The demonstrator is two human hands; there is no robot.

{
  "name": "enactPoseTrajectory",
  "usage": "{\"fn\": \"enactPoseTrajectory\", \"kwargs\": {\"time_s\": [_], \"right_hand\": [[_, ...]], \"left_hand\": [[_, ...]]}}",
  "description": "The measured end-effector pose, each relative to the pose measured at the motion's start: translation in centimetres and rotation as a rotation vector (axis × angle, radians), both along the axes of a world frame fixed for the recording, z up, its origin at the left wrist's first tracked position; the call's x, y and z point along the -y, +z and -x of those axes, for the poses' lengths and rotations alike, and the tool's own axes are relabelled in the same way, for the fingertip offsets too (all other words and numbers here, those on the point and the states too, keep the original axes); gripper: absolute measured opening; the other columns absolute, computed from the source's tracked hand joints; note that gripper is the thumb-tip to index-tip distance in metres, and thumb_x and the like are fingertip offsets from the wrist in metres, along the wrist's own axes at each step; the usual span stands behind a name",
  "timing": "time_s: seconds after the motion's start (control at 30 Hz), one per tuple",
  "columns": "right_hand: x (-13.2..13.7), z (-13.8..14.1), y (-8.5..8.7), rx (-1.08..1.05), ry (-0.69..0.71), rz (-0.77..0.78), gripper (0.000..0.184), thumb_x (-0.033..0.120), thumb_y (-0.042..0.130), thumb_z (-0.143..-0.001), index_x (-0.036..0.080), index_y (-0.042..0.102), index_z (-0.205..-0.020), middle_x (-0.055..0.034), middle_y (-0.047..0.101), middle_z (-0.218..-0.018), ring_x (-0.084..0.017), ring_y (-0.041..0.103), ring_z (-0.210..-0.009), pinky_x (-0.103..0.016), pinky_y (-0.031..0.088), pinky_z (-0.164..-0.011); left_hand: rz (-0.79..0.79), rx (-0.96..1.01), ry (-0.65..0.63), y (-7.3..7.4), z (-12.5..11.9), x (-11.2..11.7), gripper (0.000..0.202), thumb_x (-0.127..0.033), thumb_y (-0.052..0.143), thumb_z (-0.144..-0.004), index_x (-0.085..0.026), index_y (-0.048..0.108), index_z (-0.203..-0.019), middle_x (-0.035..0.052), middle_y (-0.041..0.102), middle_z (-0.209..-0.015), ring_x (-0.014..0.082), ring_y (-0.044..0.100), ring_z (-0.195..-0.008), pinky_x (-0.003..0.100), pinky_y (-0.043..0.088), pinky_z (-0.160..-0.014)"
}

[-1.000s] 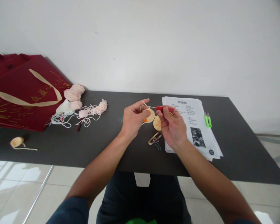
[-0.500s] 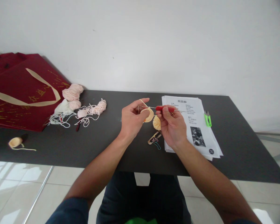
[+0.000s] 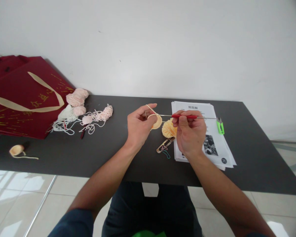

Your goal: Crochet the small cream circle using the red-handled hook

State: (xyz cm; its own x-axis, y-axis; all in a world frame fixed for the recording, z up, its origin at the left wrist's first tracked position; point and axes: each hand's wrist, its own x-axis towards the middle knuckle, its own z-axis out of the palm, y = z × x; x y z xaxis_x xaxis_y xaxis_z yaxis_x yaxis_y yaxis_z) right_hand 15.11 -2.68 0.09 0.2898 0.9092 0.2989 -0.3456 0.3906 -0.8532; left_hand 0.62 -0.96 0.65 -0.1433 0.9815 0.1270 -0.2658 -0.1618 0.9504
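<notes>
My left hand (image 3: pixel 138 126) pinches a small round cream crochet piece (image 3: pixel 157 121) above the dark table (image 3: pixel 113 148), with a strand of yarn looped over its raised index finger. My right hand (image 3: pixel 190 133) is closed on a red-handled crochet hook (image 3: pixel 187 116), held level, its metal shaft pointing right. A taut strand runs from the piece to the hook. Just below lies a ruffled yellow crochet piece (image 3: pixel 168 129), partly behind my right hand.
A stack of printed sheets (image 3: pixel 212 144) lies under my right hand, green snips (image 3: pixel 220 126) beside it. A clip with stitch markers (image 3: pixel 164 146) lies near the front. Pink and white yarn (image 3: pixel 81 110), a red bag (image 3: pixel 22 98) and a small cream ball (image 3: pixel 16 150) are at left.
My right hand has drawn the hook to the right, away from the round piece, pulling a strand out. The left hand has stayed almost still.
</notes>
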Motion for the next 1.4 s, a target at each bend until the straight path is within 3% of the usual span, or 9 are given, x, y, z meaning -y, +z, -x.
{"fn": "enactPoseTrajectory", "kwargs": {"time_s": [0.63,1.4], "right_hand": [[-0.2,0.2,-1.4,0.095,-0.083,-0.174,0.011,0.027,0.077,-0.090,0.026,0.067,-0.094,-0.0001,0.077,-0.093,-0.011,0.069,-0.068,-0.026,0.057,-0.059],[-0.2,0.2,-1.3,0.089,-0.065,-0.173,0.008,0.024,0.075,-0.091,0.025,0.067,-0.095,-0.0004,0.077,-0.094,-0.011,0.070,-0.068,-0.026,0.059,-0.060]], "left_hand": [[-0.034,0.005,0.075,-0.5,-0.3,-0.1,0.028,-0.015,0.077,-0.071,-0.020,0.081,-0.098,-0.0030,0.066,-0.073,0.0076,0.052,-0.060,0.022,0.042,-0.058],[-0.033,0.011,0.132,-0.3,-0.6,0.2,0.027,-0.015,0.077,-0.072,-0.020,0.080,-0.098,-0.0012,0.071,-0.077,0.0090,0.058,-0.063,0.022,0.047,-0.061]]}}
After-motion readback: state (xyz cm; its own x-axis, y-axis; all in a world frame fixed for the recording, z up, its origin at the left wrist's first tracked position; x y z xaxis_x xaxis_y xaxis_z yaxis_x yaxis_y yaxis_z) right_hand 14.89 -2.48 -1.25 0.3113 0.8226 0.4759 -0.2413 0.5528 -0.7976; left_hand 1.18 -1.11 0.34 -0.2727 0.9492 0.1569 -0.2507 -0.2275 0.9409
